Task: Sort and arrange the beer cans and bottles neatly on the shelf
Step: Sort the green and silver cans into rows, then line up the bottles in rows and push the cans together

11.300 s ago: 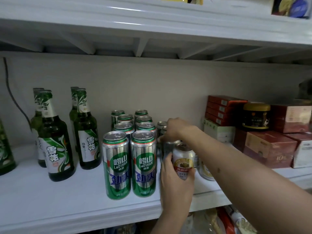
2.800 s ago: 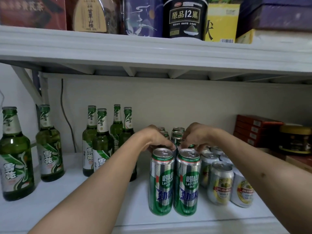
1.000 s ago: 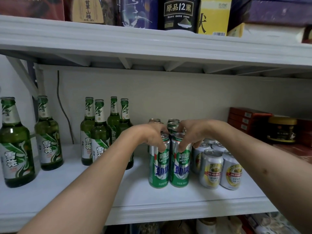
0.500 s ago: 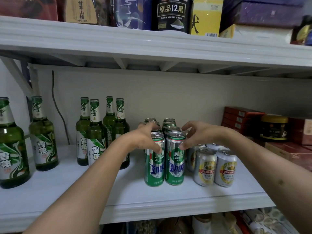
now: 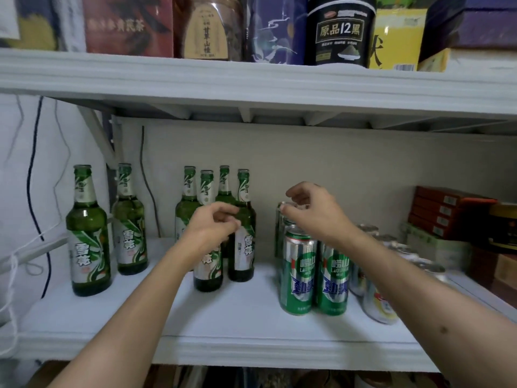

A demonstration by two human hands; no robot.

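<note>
Tall green Laoshan cans [image 5: 314,275] stand in two rows on the white shelf [image 5: 237,320]. Short silver cans [image 5: 380,303] stand to their right, partly behind my right forearm. A cluster of several green beer bottles [image 5: 242,236] stands left of the cans, and two more bottles [image 5: 88,242] stand further left. My left hand [image 5: 212,228] hovers in front of the bottle cluster, fingers loosely curled, holding nothing. My right hand [image 5: 313,214] hangs above the rear green cans, fingers apart, touching nothing that I can see.
Red and brown boxes [image 5: 447,214] and a dark jar [image 5: 503,228] fill the shelf's right end. An upper shelf [image 5: 251,82] carries boxes and a black tin. Cables [image 5: 33,191] hang along the left wall.
Both hands have let go of the front green cans. My left hand has moved left to the bottle cluster; my right hand has lifted above the rear cans. The view has shifted right and up.
</note>
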